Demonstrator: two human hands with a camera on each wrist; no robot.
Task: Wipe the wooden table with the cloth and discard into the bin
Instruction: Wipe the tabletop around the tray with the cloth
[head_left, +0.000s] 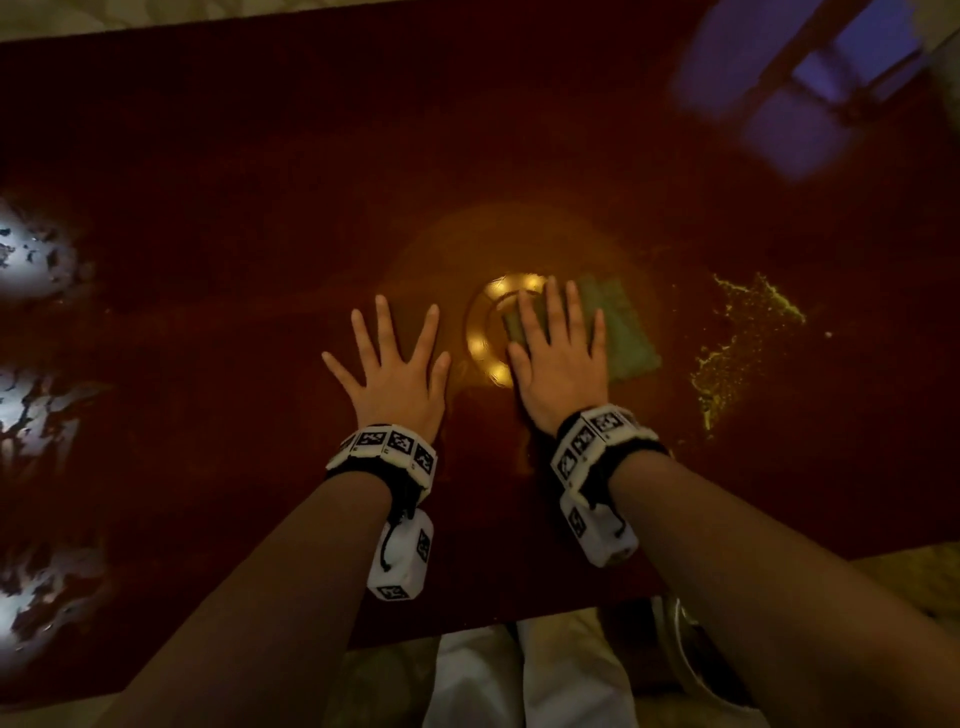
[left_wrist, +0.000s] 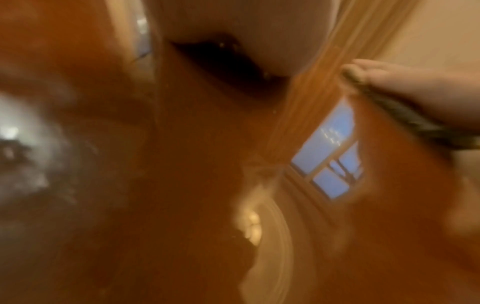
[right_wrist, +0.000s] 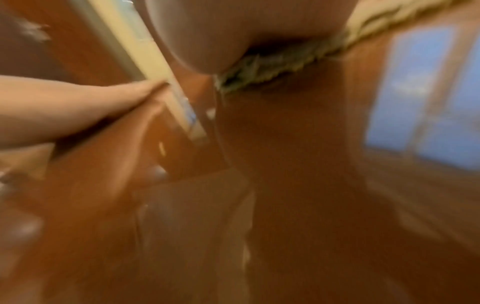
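A green cloth (head_left: 618, 327) lies flat on the dark glossy wooden table (head_left: 260, 208), just right of centre. My right hand (head_left: 558, 353) presses flat on the cloth's left part with straight, spread fingers. In the right wrist view the cloth's frayed edge (right_wrist: 272, 72) shows under the palm. My left hand (head_left: 397, 364) rests flat on the bare wood to the left of the cloth, fingers splayed, holding nothing. A scatter of yellowish crumbs (head_left: 737, 343) lies on the table to the right of the cloth. No bin is in view.
The polished top mirrors a ring lamp (head_left: 488, 332) beside the cloth, a blue window (head_left: 810, 98) at the far right, and bright patches (head_left: 31, 249) along the left edge. The table's near edge (head_left: 467, 629) runs just past my wrists.
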